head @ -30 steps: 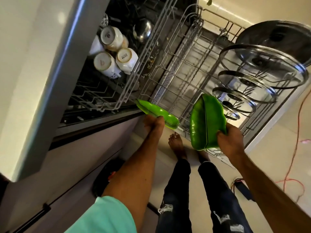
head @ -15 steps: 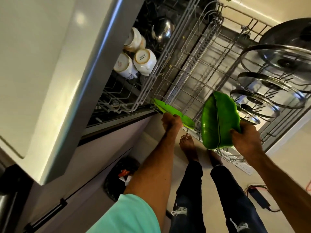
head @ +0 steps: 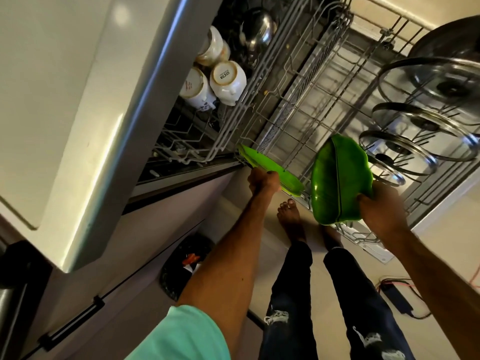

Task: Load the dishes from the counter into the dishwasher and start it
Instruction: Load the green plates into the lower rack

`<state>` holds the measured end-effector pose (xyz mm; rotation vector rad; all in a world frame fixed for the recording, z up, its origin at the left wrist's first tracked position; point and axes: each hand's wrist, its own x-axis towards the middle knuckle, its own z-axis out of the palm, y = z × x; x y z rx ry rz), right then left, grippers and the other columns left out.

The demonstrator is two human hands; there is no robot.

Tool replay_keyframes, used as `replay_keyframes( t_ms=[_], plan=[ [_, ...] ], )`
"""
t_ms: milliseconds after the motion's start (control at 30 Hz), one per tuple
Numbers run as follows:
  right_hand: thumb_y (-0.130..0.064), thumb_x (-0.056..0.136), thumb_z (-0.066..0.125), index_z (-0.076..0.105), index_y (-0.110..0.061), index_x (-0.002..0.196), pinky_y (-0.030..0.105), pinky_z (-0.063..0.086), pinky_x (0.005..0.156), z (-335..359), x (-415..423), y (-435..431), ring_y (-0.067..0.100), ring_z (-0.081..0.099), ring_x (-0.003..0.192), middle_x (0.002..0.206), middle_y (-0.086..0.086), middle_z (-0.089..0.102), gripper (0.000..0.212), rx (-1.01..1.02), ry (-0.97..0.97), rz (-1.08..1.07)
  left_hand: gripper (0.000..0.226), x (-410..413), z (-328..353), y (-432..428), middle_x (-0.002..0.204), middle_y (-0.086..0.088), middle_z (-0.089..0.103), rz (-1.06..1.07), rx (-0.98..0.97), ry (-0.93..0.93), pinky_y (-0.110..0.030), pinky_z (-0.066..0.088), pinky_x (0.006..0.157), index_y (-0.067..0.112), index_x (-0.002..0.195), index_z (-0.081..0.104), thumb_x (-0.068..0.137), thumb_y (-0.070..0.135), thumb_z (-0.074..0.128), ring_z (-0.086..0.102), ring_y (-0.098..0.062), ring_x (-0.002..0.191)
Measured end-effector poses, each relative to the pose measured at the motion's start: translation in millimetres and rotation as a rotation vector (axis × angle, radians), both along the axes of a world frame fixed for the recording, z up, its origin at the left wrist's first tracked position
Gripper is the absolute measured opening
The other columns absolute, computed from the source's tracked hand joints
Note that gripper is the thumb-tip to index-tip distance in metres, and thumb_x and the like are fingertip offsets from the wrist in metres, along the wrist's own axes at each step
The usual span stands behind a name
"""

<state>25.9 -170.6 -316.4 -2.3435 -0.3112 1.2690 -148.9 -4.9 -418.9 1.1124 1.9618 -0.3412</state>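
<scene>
My left hand (head: 262,181) grips one green leaf-shaped plate (head: 270,166), which lies at the near corner of the pulled-out lower dishwasher rack (head: 306,118). In my right hand (head: 381,211) a second green leaf-shaped plate (head: 340,180) stands on edge above the rack's front rim. Several glass pot lids (head: 426,126) stand upright in the right part of the lower rack. Upside-down white cups (head: 226,81) and a steel bowl (head: 258,27) sit in the upper rack (head: 187,141).
A pale counter (head: 65,100) overhangs on the left, with a cabinet handle (head: 70,323) below it. A dark bin (head: 187,263) stands on the floor beside my legs. A black power adapter with cables (head: 397,297) lies on the floor at right.
The view has drifted so that the dishwasher sits further right. My left hand has closed more firmly on its plate at the rack's corner; my right hand still holds the other plate upright.
</scene>
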Motion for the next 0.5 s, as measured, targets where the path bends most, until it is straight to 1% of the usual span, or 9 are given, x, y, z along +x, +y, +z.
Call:
replay_keyframes(
  t_ms=[67, 133, 233, 300, 367, 433, 467, 500],
  plan=[
    [0.001, 0.086, 0.054, 0.058, -0.003, 0.080, 0.025, 0.036, 0.053, 0, -1, 1, 0.022, 0.050, 0.058, 0.066, 0.012, 0.055, 0.008, -0.007, 0.007, 0.000, 0.034, 0, 2, -2, 0.101, -0.022, 0.073, 0.046, -0.014, -0.027, -0.043, 0.063, 0.070, -0.012, 0.114, 0.056, 0.088, 0.011, 0.054, 0.075, -0.034, 0.088],
    [0.001, 0.086, 0.053, 0.059, -0.001, 0.082, 0.026, 0.037, 0.053, 0, -2, 2, 0.022, 0.051, 0.059, 0.067, 0.012, 0.057, 0.007, -0.013, 0.012, -0.006, 0.035, 4, 5, -2, 0.104, -0.022, 0.072, 0.086, -0.018, -0.053, -0.044, 0.063, 0.074, -0.011, 0.118, 0.053, 0.091, 0.012, 0.053, 0.074, -0.036, 0.091],
    [-0.001, 0.086, 0.054, 0.061, 0.000, 0.087, 0.026, 0.041, 0.054, -1, -3, 3, 0.024, 0.055, 0.063, 0.073, 0.015, 0.061, 0.008, -0.031, 0.007, 0.009, 0.038, 10, -12, 6, 0.108, -0.024, 0.073, 0.078, -0.034, -0.090, -0.045, 0.062, 0.079, -0.008, 0.118, 0.055, 0.090, 0.018, 0.055, 0.073, -0.038, 0.093],
    [-0.001, 0.085, 0.054, 0.061, -0.001, 0.087, 0.028, 0.044, 0.055, -3, -4, 2, 0.028, 0.057, 0.066, 0.075, 0.017, 0.062, 0.007, -0.038, 0.004, 0.014, 0.042, 12, -26, 12, 0.118, -0.023, 0.069, 0.085, -0.049, -0.111, -0.048, 0.062, 0.080, -0.006, 0.122, 0.054, 0.089, 0.020, 0.060, 0.071, -0.040, 0.097],
    [-0.002, 0.085, 0.054, 0.062, -0.001, 0.087, 0.037, 0.050, 0.062, -5, -6, 3, 0.034, 0.061, 0.073, 0.078, 0.018, 0.064, 0.008, -0.055, -0.006, 0.021, 0.047, 18, -16, 17, 0.123, -0.022, 0.066, 0.089, -0.062, -0.136, -0.048, 0.062, 0.079, -0.008, 0.127, 0.051, 0.091, 0.019, 0.063, 0.071, -0.039, 0.100],
    [-0.002, 0.084, 0.055, 0.065, 0.000, 0.092, 0.047, 0.055, 0.072, -8, -8, 3, 0.037, 0.064, 0.082, 0.086, 0.021, 0.068, 0.013, -0.083, -0.021, 0.019, 0.044, 24, -8, 18, 0.120, -0.022, 0.067, 0.084, -0.082, -0.171, -0.045, 0.063, 0.076, -0.014, 0.125, 0.051, 0.094, 0.016, 0.063, 0.072, -0.038, 0.097],
    [-0.001, 0.084, 0.054, 0.066, 0.000, 0.095, 0.049, 0.056, 0.076, -9, -9, 3, 0.038, 0.065, 0.084, 0.088, 0.021, 0.069, 0.016, -0.092, -0.022, 0.011, 0.042, 27, -7, 17, 0.118, -0.020, 0.067, 0.094, -0.076, -0.191, -0.044, 0.063, 0.073, -0.015, 0.122, 0.050, 0.095, 0.015, 0.063, 0.073, -0.039, 0.095],
    [-0.001, 0.084, 0.054, 0.067, 0.000, 0.096, 0.047, 0.056, 0.075, -10, -10, 3, 0.038, 0.065, 0.085, 0.089, 0.020, 0.069, 0.017, -0.091, -0.018, 0.008, 0.044, 27, -9, 16, 0.117, -0.018, 0.066, 0.102, -0.076, -0.201, -0.044, 0.063, 0.072, -0.015, 0.121, 0.050, 0.094, 0.016, 0.066, 0.073, -0.040, 0.093]
  ],
)
